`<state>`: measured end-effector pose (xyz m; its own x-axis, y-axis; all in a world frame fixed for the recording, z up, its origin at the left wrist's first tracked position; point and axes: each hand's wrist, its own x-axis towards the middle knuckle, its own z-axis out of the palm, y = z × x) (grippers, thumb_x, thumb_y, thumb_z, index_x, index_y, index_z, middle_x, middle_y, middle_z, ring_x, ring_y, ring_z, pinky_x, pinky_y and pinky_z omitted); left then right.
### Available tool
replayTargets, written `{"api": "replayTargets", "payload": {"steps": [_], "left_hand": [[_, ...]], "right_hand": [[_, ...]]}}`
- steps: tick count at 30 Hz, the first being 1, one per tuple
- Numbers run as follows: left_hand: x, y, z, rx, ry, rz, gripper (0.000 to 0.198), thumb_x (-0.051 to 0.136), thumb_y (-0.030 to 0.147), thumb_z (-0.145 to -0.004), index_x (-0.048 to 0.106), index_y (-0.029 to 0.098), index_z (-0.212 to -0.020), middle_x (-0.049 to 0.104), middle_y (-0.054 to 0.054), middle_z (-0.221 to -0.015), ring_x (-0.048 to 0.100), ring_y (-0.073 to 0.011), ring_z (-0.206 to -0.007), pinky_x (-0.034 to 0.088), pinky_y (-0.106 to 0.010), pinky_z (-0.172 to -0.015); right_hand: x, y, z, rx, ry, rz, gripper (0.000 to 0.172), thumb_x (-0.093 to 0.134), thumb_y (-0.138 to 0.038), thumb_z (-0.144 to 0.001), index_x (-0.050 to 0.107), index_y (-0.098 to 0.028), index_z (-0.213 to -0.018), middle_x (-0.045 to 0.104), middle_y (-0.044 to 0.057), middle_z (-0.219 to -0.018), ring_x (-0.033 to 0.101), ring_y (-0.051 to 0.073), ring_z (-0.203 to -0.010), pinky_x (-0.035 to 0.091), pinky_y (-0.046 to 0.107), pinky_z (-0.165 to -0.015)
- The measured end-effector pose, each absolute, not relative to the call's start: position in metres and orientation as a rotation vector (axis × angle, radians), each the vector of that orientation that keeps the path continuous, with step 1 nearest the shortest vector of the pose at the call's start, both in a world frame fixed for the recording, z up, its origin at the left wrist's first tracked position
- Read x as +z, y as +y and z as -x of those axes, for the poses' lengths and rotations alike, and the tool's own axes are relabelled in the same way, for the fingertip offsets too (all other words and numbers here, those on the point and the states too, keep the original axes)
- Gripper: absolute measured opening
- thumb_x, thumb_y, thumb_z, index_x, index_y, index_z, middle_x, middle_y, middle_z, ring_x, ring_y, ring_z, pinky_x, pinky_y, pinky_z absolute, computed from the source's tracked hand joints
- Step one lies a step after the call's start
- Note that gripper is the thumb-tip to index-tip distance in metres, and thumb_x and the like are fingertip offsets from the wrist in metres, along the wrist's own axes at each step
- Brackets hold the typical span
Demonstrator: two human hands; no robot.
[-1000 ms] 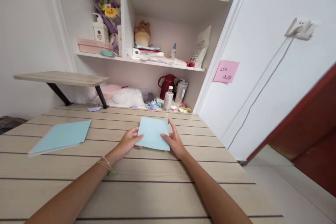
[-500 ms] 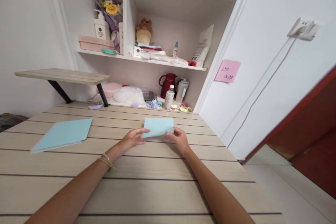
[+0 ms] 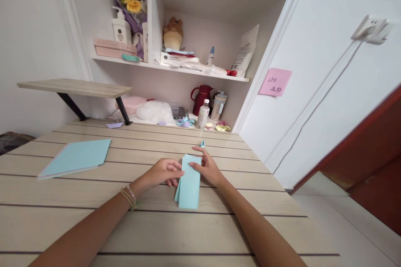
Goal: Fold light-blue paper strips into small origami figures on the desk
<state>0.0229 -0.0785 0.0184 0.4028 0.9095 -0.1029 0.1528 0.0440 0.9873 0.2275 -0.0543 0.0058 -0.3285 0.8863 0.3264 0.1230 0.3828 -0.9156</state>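
Observation:
A light blue sheet of paper [image 3: 189, 185], folded into a tall narrow strip with a second layer showing at its left edge, is between my hands above the table. My right hand [image 3: 209, 167] grips its upper right part, thumb on the front face and fingers behind. At the left edge, my left hand [image 3: 167, 172] pinches the paper with the thumb in front and the other fingers curled. Just beyond my right fingers lies a small folded blue paper piece [image 3: 202, 144]. A stack of blue and pink paper [image 3: 78, 157] rests on the left of the table.
The slatted wooden table [image 3: 150, 233] carries a raised wooden stand [image 3: 75, 87] at the back left. Along the back are a plastic bottle [image 3: 203, 114], a red jug [image 3: 201, 99], a tumbler [image 3: 218, 106] and folded paper pieces [image 3: 185, 122]. Shelves [image 3: 175, 66] rise behind.
The blue paper has turned from lying wide to standing tall and has come nearer. Both hands have shifted their grip, and the small folded piece behind it now shows.

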Motion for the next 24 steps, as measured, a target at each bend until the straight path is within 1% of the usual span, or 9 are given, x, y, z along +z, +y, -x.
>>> {"api": "replayTargets", "payload": {"steps": [2, 4, 7, 13, 15, 17, 18, 21, 24], "left_hand": [[0.014, -0.080, -0.026, 0.766, 1.067, -1.409, 0.028, 0.071, 0.034, -0.060, 0.060, 0.013, -0.075, 0.064, -0.001, -0.055, 0.061, -0.0136, -0.047, 0.042, -0.020, -0.043], [0.009, -0.080, -0.027, 0.778, 1.113, -1.383, 0.025, 0.072, 0.031, -0.058, 0.058, 0.014, -0.069, 0.064, -0.001, -0.052, 0.061, -0.0136, -0.047, 0.044, -0.021, -0.045], [0.006, -0.080, -0.028, 0.784, 1.166, -1.351, 0.023, 0.073, 0.029, -0.055, 0.056, 0.014, -0.063, 0.064, -0.001, -0.051, 0.060, -0.0135, -0.046, 0.045, -0.023, -0.047], [0.021, -0.082, -0.017, 0.760, 1.297, -1.718, 0.033, 0.065, 0.044, -0.062, 0.060, 0.015, -0.077, 0.064, -0.003, -0.055, 0.061, -0.0186, -0.049, 0.046, -0.029, -0.049], [0.028, -0.082, -0.008, 0.818, 1.311, -2.049, 0.040, 0.068, 0.046, -0.059, 0.064, 0.017, -0.087, 0.068, -0.007, -0.078, 0.064, -0.0239, -0.074, 0.048, -0.033, -0.068], [0.030, -0.083, 0.002, 0.751, 1.273, -2.318, 0.056, 0.069, 0.049, -0.056, 0.060, 0.022, -0.106, 0.059, -0.010, -0.115, 0.049, -0.0292, -0.109, 0.035, -0.038, -0.092], [0.029, -0.083, 0.006, 0.688, 1.296, -2.389, 0.065, 0.067, 0.052, -0.057, 0.055, 0.024, -0.114, 0.049, -0.010, -0.128, 0.038, -0.0306, -0.120, 0.027, -0.040, -0.099], [0.019, -0.087, 0.010, 0.465, 1.377, -2.470, 0.079, 0.055, 0.060, -0.064, 0.036, 0.022, -0.131, 0.027, -0.013, -0.141, 0.016, -0.0322, -0.130, 0.011, -0.046, -0.103], [0.010, -0.092, 0.003, 0.343, 1.435, -2.506, 0.085, 0.045, 0.065, -0.068, 0.024, 0.018, -0.136, 0.017, -0.015, -0.144, 0.009, -0.0311, -0.132, 0.004, -0.050, -0.103]], "right_hand": [[0.010, -0.058, -0.227, 0.828, -1.811, 0.917, 0.055, 0.061, -0.035, -0.072, 0.042, -0.024, -0.122, 0.058, 0.009, -0.106, 0.060, 0.019, -0.078, 0.049, 0.031, -0.061], [0.019, -0.062, -0.230, 0.617, -1.929, 0.916, 0.055, 0.061, -0.036, -0.072, 0.042, -0.026, -0.123, 0.043, 0.010, -0.128, 0.054, 0.023, -0.098, 0.049, 0.036, -0.073], [0.033, -0.067, -0.238, 0.488, -2.293, 0.745, 0.058, 0.068, -0.039, -0.066, 0.049, -0.029, -0.120, 0.041, 0.006, -0.132, 0.037, 0.028, -0.120, 0.032, 0.044, -0.097], [0.027, -0.065, -0.245, 0.522, -2.511, 0.720, 0.058, 0.069, -0.040, -0.063, 0.053, -0.028, -0.117, 0.041, 0.005, -0.133, 0.039, 0.029, -0.120, 0.031, 0.046, -0.099], [0.021, -0.062, -0.245, 0.497, -2.520, 0.779, 0.056, 0.067, -0.041, -0.066, 0.051, -0.028, -0.119, 0.039, 0.005, -0.134, 0.039, 0.029, -0.120, 0.031, 0.046, -0.099], [0.017, -0.060, -0.247, 0.454, -2.518, 0.798, 0.056, 0.063, -0.044, -0.069, 0.049, -0.027, -0.121, 0.038, 0.005, -0.135, 0.038, 0.028, -0.121, 0.030, 0.045, -0.099], [0.016, -0.059, -0.247, 0.435, -2.516, 0.794, 0.056, 0.062, -0.045, -0.070, 0.048, -0.027, -0.122, 0.037, 0.005, -0.135, 0.038, 0.028, -0.121, 0.030, 0.045, -0.099], [0.014, -0.057, -0.246, 0.406, -2.502, 0.763, 0.058, 0.062, -0.048, -0.069, 0.049, -0.026, -0.121, 0.038, 0.006, -0.134, 0.036, 0.030, -0.122, 0.030, 0.046, -0.100], [0.012, -0.058, -0.243, 0.386, -2.507, 0.765, 0.061, 0.063, -0.049, -0.068, 0.048, -0.026, -0.122, 0.038, 0.006, -0.135, 0.035, 0.031, -0.123, 0.028, 0.048, -0.100]]}}
